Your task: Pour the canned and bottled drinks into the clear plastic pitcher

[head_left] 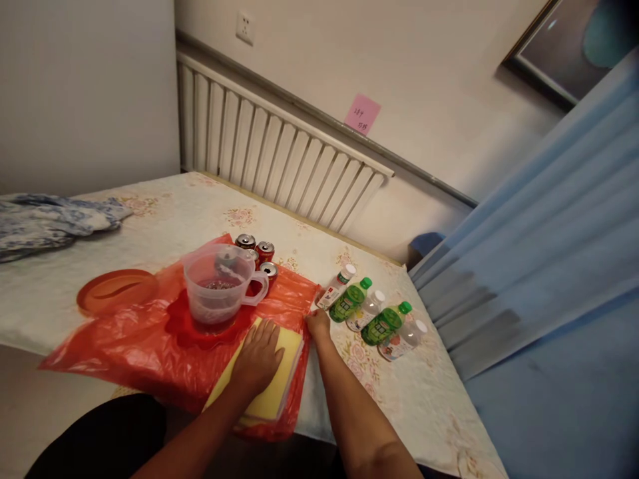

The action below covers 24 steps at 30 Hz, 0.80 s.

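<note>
A red plastic bag (130, 349) lies spread on the table. My left hand (258, 356) rests flat on a yellow pad or stack (277, 389) lying on the bag, fingers apart. At the bag's right edge, my right hand (318, 324) is closed on the red plastic. A clear measuring jug (219, 293) stands in a red scalloped dish (182, 322) on the bag. Behind the jug are several drink cans (265, 251). Several bottles, among them a green one (349, 301), stand or lie in a row right of my right hand; which, I cannot tell.
An orange lid (117, 291) lies left of the jug. Crumpled blue and white cloth (54, 223) is on the far left of the flowered table (184, 199). A radiator (279, 156) is behind, a blue curtain (539, 253) at right.
</note>
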Available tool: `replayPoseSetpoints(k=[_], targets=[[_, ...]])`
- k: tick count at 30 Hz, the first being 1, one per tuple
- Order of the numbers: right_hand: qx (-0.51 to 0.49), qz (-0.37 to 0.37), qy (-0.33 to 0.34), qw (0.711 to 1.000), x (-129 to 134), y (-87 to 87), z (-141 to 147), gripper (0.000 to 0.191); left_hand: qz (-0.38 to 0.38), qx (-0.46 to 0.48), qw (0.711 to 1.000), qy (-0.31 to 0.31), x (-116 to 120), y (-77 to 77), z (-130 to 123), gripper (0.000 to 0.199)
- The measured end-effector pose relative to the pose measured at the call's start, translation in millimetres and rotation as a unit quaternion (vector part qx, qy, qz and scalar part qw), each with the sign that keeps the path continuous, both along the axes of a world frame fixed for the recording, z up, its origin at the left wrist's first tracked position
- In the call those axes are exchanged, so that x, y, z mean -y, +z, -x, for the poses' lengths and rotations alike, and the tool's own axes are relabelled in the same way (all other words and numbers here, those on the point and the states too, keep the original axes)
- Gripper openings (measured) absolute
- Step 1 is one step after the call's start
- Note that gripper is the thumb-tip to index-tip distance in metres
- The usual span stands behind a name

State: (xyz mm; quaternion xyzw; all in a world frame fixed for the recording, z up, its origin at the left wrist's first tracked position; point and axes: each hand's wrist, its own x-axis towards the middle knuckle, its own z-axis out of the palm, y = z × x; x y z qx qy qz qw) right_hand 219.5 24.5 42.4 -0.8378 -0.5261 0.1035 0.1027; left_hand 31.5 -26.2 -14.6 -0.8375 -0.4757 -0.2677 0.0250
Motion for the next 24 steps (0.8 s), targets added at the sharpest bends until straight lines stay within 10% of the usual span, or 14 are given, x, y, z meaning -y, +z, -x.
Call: replayPoseSetpoints(k=[7, 15, 24], targets=[[-0.001, -0.151, 0.075, 0.986, 18, 6.9, -3, 0.037, 0.007, -0.009, 1.0, 0.004, 1, 3.3, -1, 0.049], [-0.009, -0.195, 0.114, 0.974, 18, -23.5, -7, 0.022, -0.001, -0.013, 1.0, 0.003, 1, 1.6, 0, 0.049], [0.009, -0.25, 0.187, 0.95, -38, -28.1, 21, 0.038, 0.002, -0.02, 1.0, -0.005, -3, -2.6, 1, 0.05]])
